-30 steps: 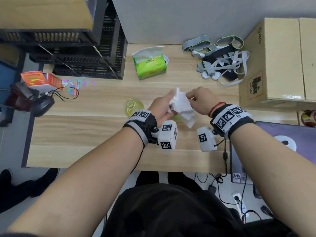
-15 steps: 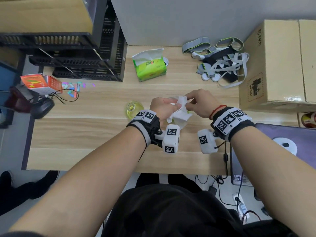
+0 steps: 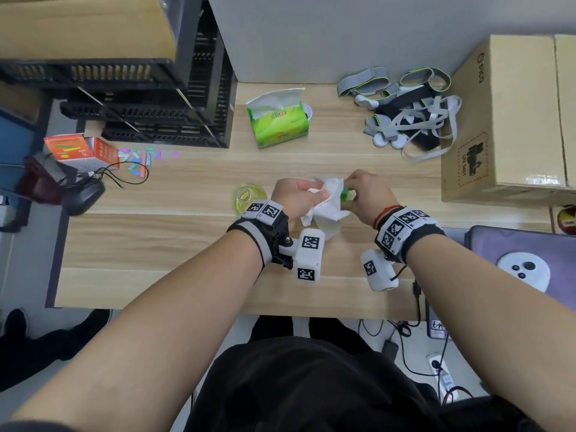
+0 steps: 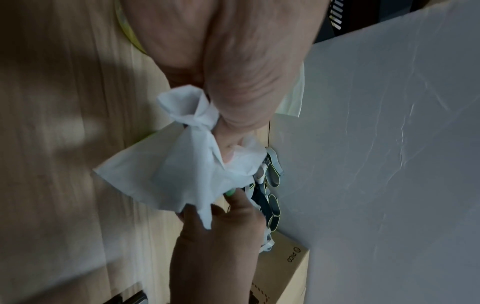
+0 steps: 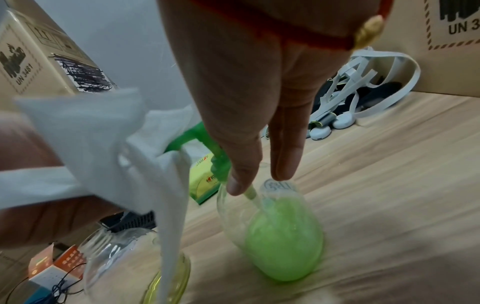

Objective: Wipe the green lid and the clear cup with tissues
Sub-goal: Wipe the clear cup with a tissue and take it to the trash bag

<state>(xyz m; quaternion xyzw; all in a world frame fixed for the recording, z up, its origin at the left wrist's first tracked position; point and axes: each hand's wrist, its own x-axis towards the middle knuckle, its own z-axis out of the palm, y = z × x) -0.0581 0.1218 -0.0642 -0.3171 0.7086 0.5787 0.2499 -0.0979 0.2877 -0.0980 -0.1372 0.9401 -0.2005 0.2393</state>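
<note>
My left hand (image 3: 311, 193) pinches a crumpled white tissue (image 3: 330, 205) and holds it against the green lid (image 3: 345, 196). My right hand (image 3: 361, 191) grips that lid by thumb and fingers just above the table's middle. In the right wrist view the lid (image 5: 197, 135) shows a looped green handle, half wrapped by the tissue (image 5: 103, 133). A blurred clear and green rounded part (image 5: 283, 236) lies under it. The clear cup (image 3: 246, 199) stands on the table left of my left wrist, untouched. The left wrist view shows the tissue (image 4: 182, 174) bunched under my left thumb.
A green tissue pack (image 3: 277, 123) stands at the back of the wooden table (image 3: 156, 244). Grey straps (image 3: 411, 113) and a cardboard box (image 3: 505, 120) fill the back right. Black crates (image 3: 140, 88), an orange box (image 3: 78, 149) and a mouse (image 3: 84, 198) are at the left.
Both hands have come down toward the table. The tissue, first bunched up between both hands, now lies against the green lid, which shows between my hands.
</note>
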